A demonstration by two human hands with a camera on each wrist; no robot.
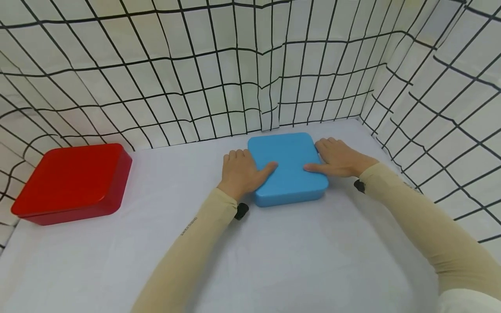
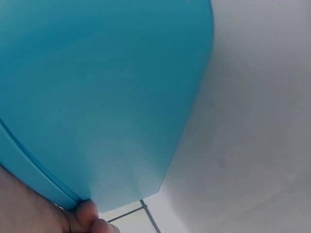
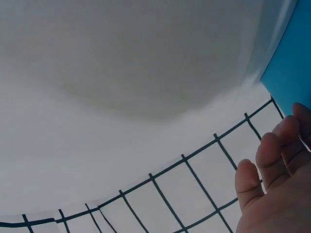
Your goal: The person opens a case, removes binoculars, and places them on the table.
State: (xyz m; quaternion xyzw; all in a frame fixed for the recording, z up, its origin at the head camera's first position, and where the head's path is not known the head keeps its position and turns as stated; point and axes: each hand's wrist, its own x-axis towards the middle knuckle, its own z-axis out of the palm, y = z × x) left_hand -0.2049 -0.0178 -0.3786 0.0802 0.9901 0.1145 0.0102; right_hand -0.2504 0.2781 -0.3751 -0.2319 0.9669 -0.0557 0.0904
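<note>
A blue lidded box (image 1: 287, 163) lies flat on the white surface. My left hand (image 1: 240, 174) grips its left edge, thumb over the lid and fingers down along the side. In the left wrist view, fingertips (image 2: 87, 213) touch just under the rim of the blue box (image 2: 112, 111). My right hand (image 1: 338, 158) is at the opposite edge, its thumb resting on the lid and its fingers loosely extended beside the far right corner. The right wrist view shows those fingers (image 3: 272, 155) close to the blue box wall (image 3: 286, 73); whether all of them touch it is unclear.
A red lidded box (image 1: 74, 178) stands at the left of the white table (image 1: 188, 261). White panels with a black wire grid (image 1: 203, 78) rise behind the boxes and along the right side, close to my right arm.
</note>
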